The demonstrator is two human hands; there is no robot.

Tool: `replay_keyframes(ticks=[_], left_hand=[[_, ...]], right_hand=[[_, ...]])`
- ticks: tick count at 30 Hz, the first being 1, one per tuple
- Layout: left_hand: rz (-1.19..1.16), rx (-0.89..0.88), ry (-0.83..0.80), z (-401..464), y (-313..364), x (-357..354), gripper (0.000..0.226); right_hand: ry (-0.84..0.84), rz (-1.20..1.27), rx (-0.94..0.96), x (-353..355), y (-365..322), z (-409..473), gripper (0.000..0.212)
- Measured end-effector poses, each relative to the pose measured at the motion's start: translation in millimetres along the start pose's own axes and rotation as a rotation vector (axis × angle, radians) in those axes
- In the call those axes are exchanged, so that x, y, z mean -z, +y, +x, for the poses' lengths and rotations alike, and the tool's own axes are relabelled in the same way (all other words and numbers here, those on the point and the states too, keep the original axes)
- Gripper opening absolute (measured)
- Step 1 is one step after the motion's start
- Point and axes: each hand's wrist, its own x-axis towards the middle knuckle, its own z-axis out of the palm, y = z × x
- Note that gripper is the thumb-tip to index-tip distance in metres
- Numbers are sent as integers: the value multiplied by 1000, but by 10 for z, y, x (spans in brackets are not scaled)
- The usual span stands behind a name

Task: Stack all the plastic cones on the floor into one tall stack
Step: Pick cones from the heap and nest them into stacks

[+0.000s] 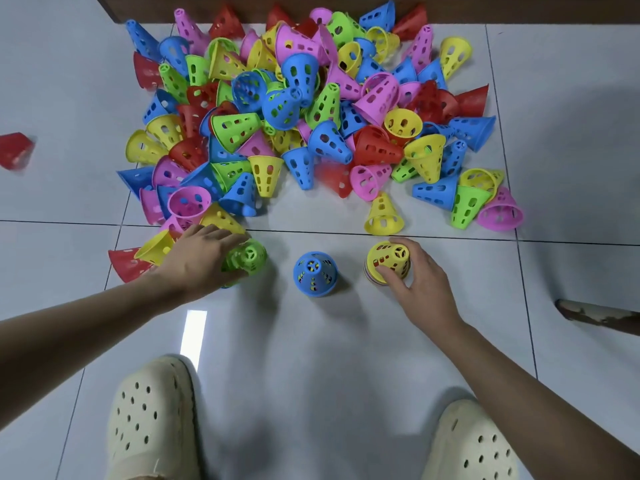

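I can read no text, label, brand or number anywhere: not on the cones [304, 112], the floor [311, 341] tiles, or the clogs [152, 417].

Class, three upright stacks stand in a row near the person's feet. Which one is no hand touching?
The blue-topped stack in the middle. The left hand grips the green-topped stack, the right hand the yellow-topped stack.

We see pale floor tiles [311, 341] with dark grout lines, our two cream perforated clogs [152, 417] at the bottom, a brown baseboard [519, 12] along the top, a worn dark edge [599, 315] at right
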Motion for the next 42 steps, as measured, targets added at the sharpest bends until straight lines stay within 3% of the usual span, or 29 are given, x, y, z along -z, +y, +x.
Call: replay_keyframes(ticks=[6, 12, 15, 18, 20, 23, 26, 31, 34, 39, 42], left_hand=[[-65, -47, 79, 172, 109, 5, 48], [-495, 8, 341, 225, 443, 557, 52], [-503, -78, 380, 155, 568, 791, 51], [-453, -271, 382, 107, 650, 914, 48], [-418, -394, 376, 100, 703, 924, 44], [-371, -479, 340, 108, 782, 858, 43], [-358, -490, 293, 140, 825, 726, 43], [-349, -423, 239, 184, 876, 481, 40], [-399, -402, 209, 207, 879, 386, 39], [-448, -387, 184, 214, 890, 359, 40], [-450, -382, 163, 195, 872, 370, 43]], right_hand=[[29, 27, -26, -18, -48, -32, 47], [-92, 62, -68, 118, -82, 16, 57], [-124, 153, -68, 218, -108, 40, 66], [-127, 203, 44, 352, -95, 63, 53], [-37, 264, 108, 481, -69, 118, 40], [121, 329, 26, 605, -89, 342, 24], [105, 192, -90, 512, -55, 707, 10], [-83, -107, -308, 194, 28, 1196, 45], [-182, -152, -395, 74, -65, 1328, 60], [-283, -171, -446, -25, -98, 1442, 65], [-250, 4, -452, 76, -75, 1384, 45]])
